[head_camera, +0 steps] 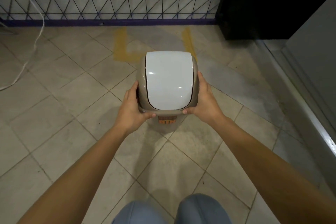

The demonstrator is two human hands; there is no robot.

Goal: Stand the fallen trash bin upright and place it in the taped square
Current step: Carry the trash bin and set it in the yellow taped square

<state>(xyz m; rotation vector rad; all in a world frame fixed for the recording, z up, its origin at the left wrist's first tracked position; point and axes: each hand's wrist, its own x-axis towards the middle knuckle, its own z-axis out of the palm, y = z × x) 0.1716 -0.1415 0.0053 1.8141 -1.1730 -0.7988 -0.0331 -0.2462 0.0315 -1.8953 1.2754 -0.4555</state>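
Note:
The trash bin (168, 82) is upright, seen from above: a beige body with a white swing lid and an orange label on its near side. My left hand (133, 107) grips its left rim and my right hand (203, 103) grips its right rim. Whether its base touches the floor is hidden. The taped square (121, 45), made of yellow tape strips on the tiled floor, lies just beyond the bin by the wall; the bin covers the square's near edge.
A wall with black triangular lines and a purple skirting (109, 22) runs behind the square. A white cable (39, 36) hangs at the left. A dark cabinet (263, 5) and a grey panel (312, 71) stand at the right. My knees (172, 211) show at the bottom.

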